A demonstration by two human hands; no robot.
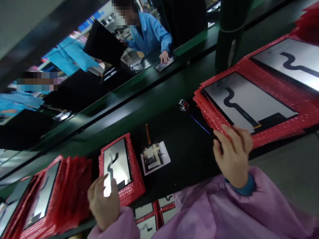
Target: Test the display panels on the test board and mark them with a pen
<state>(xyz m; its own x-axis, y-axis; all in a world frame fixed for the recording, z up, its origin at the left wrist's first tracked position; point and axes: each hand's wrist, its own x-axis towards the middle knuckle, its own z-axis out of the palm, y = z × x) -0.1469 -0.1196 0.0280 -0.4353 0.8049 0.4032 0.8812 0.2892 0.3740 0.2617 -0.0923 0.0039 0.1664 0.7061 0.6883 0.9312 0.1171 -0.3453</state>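
Note:
My left hand [104, 199] is over the lower left edge of a silver display panel [119, 162], its fingers apart and holding nothing. That panel lies on red bubble wrap [136, 179]. On the right, my right hand [233, 152] is spread at the near corner of a larger panel [259, 96] with a black ribbon cable; whether the fingertips touch it is unclear. Red bubble-wrap sheets [211, 113] are stacked beneath that panel. Between my hands, a small circuit assembly [152, 157] rests on white paper with an orange strip above it.
More panels on red wrap sit at the far left [46, 189] and upper right [296, 63]. A blue pen-like tool [199, 123] and a small shiny object [183, 105] lie mid-table. Across the bench, a person in blue [152, 33] touches a panel.

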